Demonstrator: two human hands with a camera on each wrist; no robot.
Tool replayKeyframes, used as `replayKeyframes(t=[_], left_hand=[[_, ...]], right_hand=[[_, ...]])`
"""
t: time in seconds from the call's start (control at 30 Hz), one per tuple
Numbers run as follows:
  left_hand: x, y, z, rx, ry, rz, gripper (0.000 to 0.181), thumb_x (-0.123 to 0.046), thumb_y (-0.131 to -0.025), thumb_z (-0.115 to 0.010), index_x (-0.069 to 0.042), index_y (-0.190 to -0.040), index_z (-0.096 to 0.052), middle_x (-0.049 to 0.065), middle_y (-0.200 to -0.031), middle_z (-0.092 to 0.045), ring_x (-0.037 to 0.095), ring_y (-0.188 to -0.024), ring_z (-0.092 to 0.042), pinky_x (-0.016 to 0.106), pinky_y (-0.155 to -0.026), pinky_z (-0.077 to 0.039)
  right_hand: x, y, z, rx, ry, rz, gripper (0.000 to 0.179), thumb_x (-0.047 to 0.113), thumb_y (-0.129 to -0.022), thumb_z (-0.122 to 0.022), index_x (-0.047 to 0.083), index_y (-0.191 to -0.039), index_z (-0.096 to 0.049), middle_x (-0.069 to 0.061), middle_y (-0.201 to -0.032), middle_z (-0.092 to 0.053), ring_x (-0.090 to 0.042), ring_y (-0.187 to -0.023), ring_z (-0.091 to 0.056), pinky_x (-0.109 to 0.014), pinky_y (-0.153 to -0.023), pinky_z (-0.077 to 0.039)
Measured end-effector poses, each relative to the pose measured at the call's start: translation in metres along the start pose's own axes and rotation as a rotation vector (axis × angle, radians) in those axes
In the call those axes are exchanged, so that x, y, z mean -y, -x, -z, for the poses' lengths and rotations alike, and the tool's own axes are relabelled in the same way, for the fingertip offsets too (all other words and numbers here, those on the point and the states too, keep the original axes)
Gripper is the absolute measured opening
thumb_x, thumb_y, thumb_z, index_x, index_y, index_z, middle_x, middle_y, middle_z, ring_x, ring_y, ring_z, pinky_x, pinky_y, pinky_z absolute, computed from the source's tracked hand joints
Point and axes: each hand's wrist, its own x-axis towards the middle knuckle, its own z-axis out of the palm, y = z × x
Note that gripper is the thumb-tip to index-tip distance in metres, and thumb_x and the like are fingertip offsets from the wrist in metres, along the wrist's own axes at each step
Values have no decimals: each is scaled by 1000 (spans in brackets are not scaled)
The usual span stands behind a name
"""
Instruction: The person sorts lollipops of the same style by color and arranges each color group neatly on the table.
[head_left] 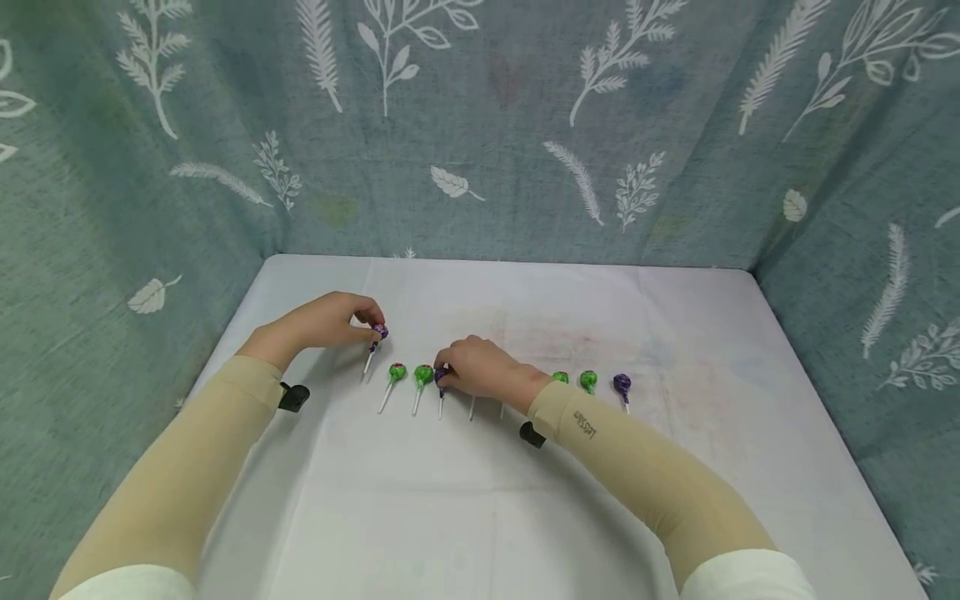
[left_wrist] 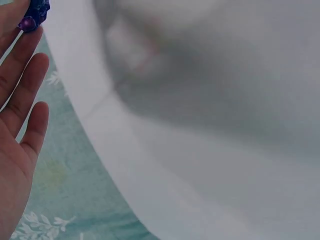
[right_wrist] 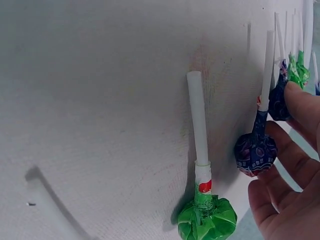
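On the left side of the table, my left hand (head_left: 337, 321) pinches a purple-wrapped lollipop (head_left: 381, 331) by its head, with the white stick slanting down. The same lollipop's head (left_wrist: 35, 16) shows between thumb and finger in the left wrist view, the other fingers spread. My right hand (head_left: 483, 368) pinches another purple lollipop (right_wrist: 279, 102) by its head in the middle of the row. Just left of it lie two green lollipops (head_left: 423, 374) (head_left: 397, 372). The right wrist view has a purple lollipop (right_wrist: 256, 152) and a green one (right_wrist: 207, 220) beside the fingers.
To the right of my right wrist, two green lollipops (head_left: 588, 381) (head_left: 560, 377) and a purple one (head_left: 622, 383) continue the row, partly behind the forearm. A white cloth covers the table (head_left: 420, 517). A green-grey leaf-patterned curtain (head_left: 510, 192) stands along the back and sides.
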Motion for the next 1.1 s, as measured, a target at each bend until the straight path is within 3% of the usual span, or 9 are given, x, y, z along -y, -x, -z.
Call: replayKeyframes(t=[0.23, 0.43, 0.63, 0.93, 1.1], left_hand=[[-3, -35, 11, -21, 18, -6, 19, -38, -81, -66, -30, -97, -62, -13, -96, -59, 13, -101, -52, 40, -87, -42], [-11, -64, 12, -10, 29, -15, 20, -37, -81, -66, -27, -99, -63, -11, -97, -59, 13, -100, -52, 40, -87, -42], [-10, -89, 9, -26, 11, 25, 20, -33, -83, -65, -22, -99, -63, -4, -99, -59, 17, -96, -53, 41, -84, -42], [-2, -114, -1, -91, 19, 93, 21, -28, -84, -65, -15, -101, -63, 2, -96, -60, 20, -90, -54, 40, -80, -43], [-7, -118, -5, -97, 13, 97, 22, -28, -85, -63, -14, -102, -63, 2, -95, -61, 19, -88, -55, 40, -79, -43]], right_hand=[[3, -3, 1, 22, -43, -27, 27, 38, -84, -62, 24, -107, -64, 11, -92, -61, -5, -78, -52, -25, -74, -43], [6, -4, 1, 29, -52, -26, 27, 38, -83, -63, 24, -107, -65, 13, -89, -60, -3, -76, -52, -24, -72, -44], [8, -3, 0, 22, -69, -26, 27, 37, -83, -63, 23, -107, -65, 13, -86, -59, -3, -74, -51, -23, -70, -43], [3, 0, 1, 5, -55, -43, 29, 38, -83, -63, 23, -107, -65, 14, -82, -58, -2, -72, -51, -21, -66, -44], [-1, 3, 1, -1, -53, -44, 28, 38, -82, -64, 24, -106, -66, 14, -85, -60, -1, -73, -52, -21, -67, -44]])
